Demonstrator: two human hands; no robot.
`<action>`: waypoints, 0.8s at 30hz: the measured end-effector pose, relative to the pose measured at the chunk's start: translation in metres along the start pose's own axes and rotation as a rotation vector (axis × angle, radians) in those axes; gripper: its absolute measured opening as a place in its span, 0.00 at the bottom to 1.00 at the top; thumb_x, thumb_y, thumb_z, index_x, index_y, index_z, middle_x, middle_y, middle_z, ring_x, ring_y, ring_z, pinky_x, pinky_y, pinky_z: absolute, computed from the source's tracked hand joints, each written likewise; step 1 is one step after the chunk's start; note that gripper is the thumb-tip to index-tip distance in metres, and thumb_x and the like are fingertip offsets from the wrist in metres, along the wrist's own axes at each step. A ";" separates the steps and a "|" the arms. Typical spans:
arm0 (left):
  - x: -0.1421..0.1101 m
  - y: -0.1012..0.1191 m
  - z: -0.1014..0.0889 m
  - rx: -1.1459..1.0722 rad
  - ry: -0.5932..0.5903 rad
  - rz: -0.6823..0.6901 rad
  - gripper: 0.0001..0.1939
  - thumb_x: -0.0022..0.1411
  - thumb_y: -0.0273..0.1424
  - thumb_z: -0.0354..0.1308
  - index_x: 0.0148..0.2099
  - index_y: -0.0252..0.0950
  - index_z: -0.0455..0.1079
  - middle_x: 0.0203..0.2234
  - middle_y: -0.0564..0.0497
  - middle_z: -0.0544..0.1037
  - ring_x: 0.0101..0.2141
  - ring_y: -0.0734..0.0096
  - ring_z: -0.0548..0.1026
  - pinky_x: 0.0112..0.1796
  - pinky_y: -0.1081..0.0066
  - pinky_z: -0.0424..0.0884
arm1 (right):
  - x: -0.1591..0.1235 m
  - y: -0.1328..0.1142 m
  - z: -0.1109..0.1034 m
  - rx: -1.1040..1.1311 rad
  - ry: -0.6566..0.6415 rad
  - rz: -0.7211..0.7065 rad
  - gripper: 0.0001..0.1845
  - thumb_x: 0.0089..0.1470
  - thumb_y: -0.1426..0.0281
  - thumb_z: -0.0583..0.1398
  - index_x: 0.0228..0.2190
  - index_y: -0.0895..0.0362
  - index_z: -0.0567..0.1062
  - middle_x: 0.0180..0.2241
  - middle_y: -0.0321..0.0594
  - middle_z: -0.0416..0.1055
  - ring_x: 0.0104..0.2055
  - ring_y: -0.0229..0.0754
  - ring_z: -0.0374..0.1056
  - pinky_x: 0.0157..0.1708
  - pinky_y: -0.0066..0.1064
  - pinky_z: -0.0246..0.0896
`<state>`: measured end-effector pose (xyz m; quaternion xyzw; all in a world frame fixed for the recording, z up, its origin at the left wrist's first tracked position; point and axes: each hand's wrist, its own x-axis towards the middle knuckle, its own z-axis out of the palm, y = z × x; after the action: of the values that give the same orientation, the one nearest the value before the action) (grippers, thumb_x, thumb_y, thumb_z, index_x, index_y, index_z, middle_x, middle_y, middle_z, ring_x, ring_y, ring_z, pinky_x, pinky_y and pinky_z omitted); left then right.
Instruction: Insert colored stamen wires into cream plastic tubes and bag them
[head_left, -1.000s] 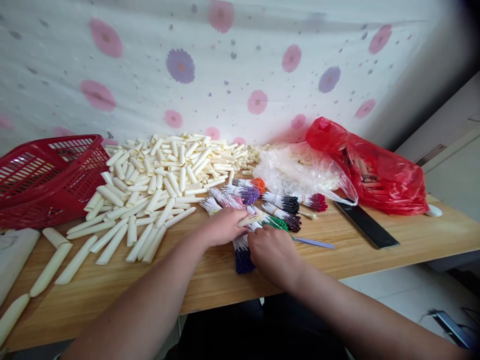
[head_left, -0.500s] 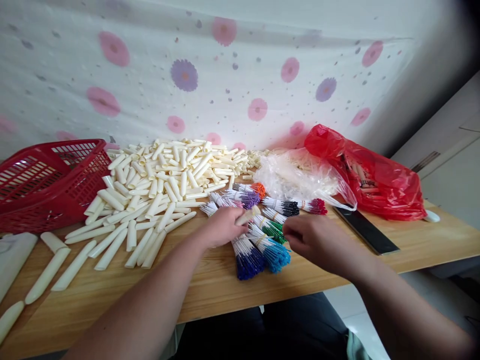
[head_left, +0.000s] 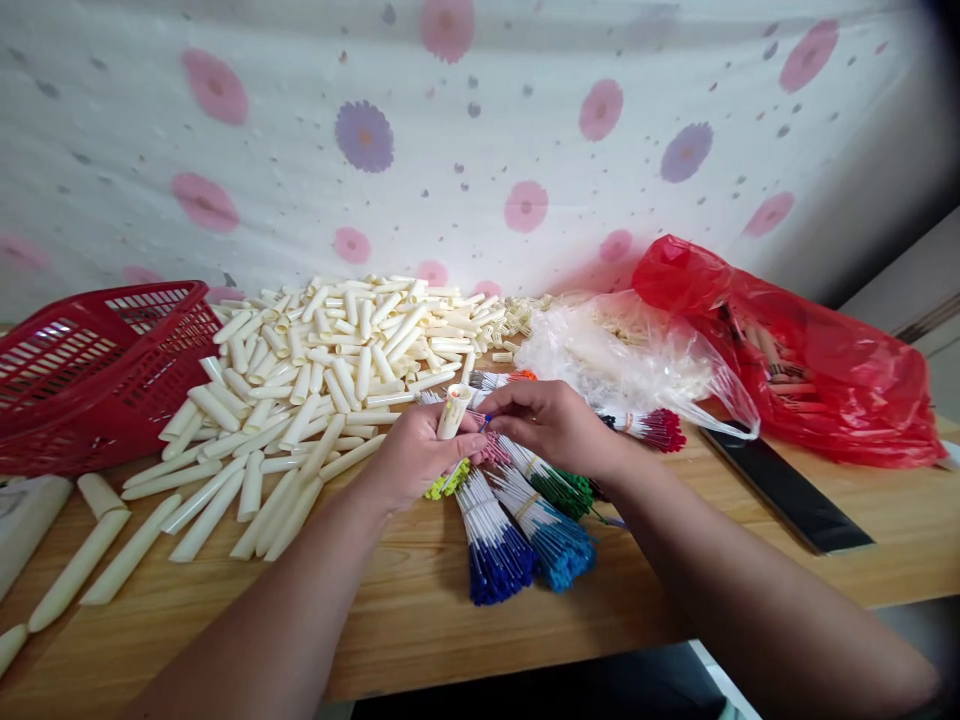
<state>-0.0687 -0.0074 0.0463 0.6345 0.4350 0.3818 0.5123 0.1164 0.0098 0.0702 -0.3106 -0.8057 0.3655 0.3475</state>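
My left hand (head_left: 420, 455) is closed around a cream plastic tube (head_left: 452, 412), held upright with its open end up. Small coloured tips show inside that rim. Close beside it, my right hand (head_left: 551, 425) pinches a thin refill with a blue tip (head_left: 484, 424), partly hidden by the fingers. Beneath and in front of my hands lie banded bundles of thin white refills with coloured ends: dark blue (head_left: 499, 550), light blue (head_left: 559, 545), green (head_left: 566, 490) and yellow-green (head_left: 448, 482). A pink bundle (head_left: 492, 450) is partly covered.
Many loose cream tubes (head_left: 360, 350) are heaped at the back left, near a red plastic basket (head_left: 112, 410). To the right are a clear plastic bag (head_left: 622, 350), a red bag (head_left: 840, 370), a dark flat phone-like object (head_left: 787, 490) and a red-tipped bundle (head_left: 660, 428).
My right hand has moved left to the tube and now shows a blue-tipped refill. The tube in my left hand has turned upright. The view has shifted slightly.
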 end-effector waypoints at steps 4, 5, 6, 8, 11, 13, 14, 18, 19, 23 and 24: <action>0.000 -0.002 0.002 -0.048 -0.012 -0.029 0.12 0.55 0.36 0.61 0.27 0.32 0.69 0.19 0.55 0.72 0.16 0.83 0.60 0.19 0.79 0.56 | -0.009 0.018 0.005 0.247 0.116 0.000 0.07 0.52 0.71 0.59 0.32 0.61 0.75 0.29 0.40 0.74 0.30 0.34 0.69 0.32 0.28 0.66; 0.000 -0.003 0.003 -0.053 -0.013 -0.034 0.12 0.55 0.36 0.61 0.26 0.32 0.69 0.19 0.55 0.72 0.16 0.84 0.60 0.18 0.79 0.56 | -0.010 0.020 0.006 0.252 0.134 -0.010 0.06 0.52 0.71 0.60 0.32 0.61 0.75 0.29 0.39 0.74 0.29 0.34 0.69 0.32 0.28 0.66; 0.000 -0.004 0.003 -0.059 -0.012 -0.038 0.13 0.55 0.36 0.61 0.26 0.31 0.69 0.18 0.55 0.71 0.16 0.84 0.60 0.18 0.79 0.56 | -0.012 0.021 0.008 0.248 0.145 -0.020 0.06 0.52 0.71 0.60 0.32 0.61 0.76 0.28 0.39 0.74 0.29 0.34 0.69 0.31 0.28 0.65; 0.001 -0.005 0.005 -0.071 -0.010 -0.045 0.12 0.54 0.36 0.61 0.26 0.31 0.69 0.18 0.55 0.71 0.16 0.83 0.60 0.18 0.79 0.56 | -0.013 0.020 0.010 0.236 0.150 -0.035 0.06 0.53 0.71 0.59 0.31 0.61 0.76 0.27 0.38 0.73 0.28 0.33 0.68 0.30 0.27 0.65; 0.001 -0.005 0.006 -0.052 -0.017 -0.045 0.11 0.54 0.36 0.61 0.28 0.32 0.71 0.18 0.55 0.71 0.16 0.82 0.61 0.18 0.78 0.58 | -0.012 0.017 0.013 0.183 0.172 -0.042 0.05 0.53 0.71 0.59 0.29 0.60 0.74 0.25 0.37 0.72 0.26 0.33 0.67 0.27 0.26 0.64; 0.002 -0.004 0.007 -0.007 -0.007 -0.012 0.11 0.54 0.36 0.61 0.29 0.32 0.72 0.19 0.54 0.73 0.18 0.80 0.65 0.20 0.77 0.62 | -0.013 0.014 0.012 0.076 0.197 -0.055 0.06 0.53 0.71 0.59 0.26 0.60 0.73 0.23 0.36 0.71 0.25 0.33 0.66 0.26 0.25 0.63; 0.002 -0.004 0.007 0.017 0.022 0.020 0.11 0.54 0.36 0.62 0.30 0.33 0.73 0.21 0.53 0.74 0.20 0.77 0.68 0.23 0.76 0.65 | -0.014 0.012 0.010 0.007 0.211 -0.071 0.06 0.53 0.72 0.59 0.26 0.59 0.72 0.23 0.36 0.71 0.25 0.33 0.66 0.26 0.25 0.63; 0.003 -0.006 0.006 0.179 0.203 0.236 0.11 0.53 0.38 0.63 0.34 0.35 0.74 0.29 0.49 0.78 0.31 0.68 0.75 0.34 0.69 0.70 | -0.029 -0.008 -0.007 -0.125 0.434 -0.223 0.03 0.53 0.75 0.58 0.30 0.56 0.71 0.27 0.38 0.73 0.29 0.37 0.69 0.30 0.30 0.65; 0.003 -0.007 0.005 0.231 0.215 0.289 0.11 0.54 0.39 0.62 0.33 0.35 0.74 0.29 0.49 0.79 0.31 0.67 0.75 0.35 0.69 0.70 | -0.036 -0.015 -0.013 -0.130 0.513 -0.288 0.04 0.53 0.76 0.58 0.31 0.55 0.71 0.29 0.38 0.73 0.31 0.38 0.70 0.31 0.31 0.66; 0.001 -0.012 0.004 0.354 0.161 0.365 0.13 0.57 0.41 0.59 0.32 0.37 0.75 0.27 0.48 0.78 0.32 0.66 0.75 0.36 0.68 0.69 | -0.064 -0.048 -0.031 -0.276 0.497 -0.418 0.12 0.50 0.77 0.60 0.37 0.51 0.71 0.32 0.40 0.74 0.36 0.44 0.72 0.35 0.36 0.70; 0.001 -0.013 0.004 0.366 0.146 0.364 0.13 0.57 0.41 0.58 0.31 0.37 0.75 0.27 0.48 0.78 0.32 0.66 0.75 0.37 0.68 0.68 | -0.067 -0.055 -0.033 -0.304 0.463 -0.403 0.12 0.50 0.76 0.60 0.37 0.51 0.71 0.32 0.41 0.75 0.36 0.44 0.72 0.36 0.36 0.70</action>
<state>-0.0672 -0.0068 0.0330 0.7551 0.4115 0.4274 0.2791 0.1668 -0.0587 0.1085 -0.2679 -0.7959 0.0852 0.5362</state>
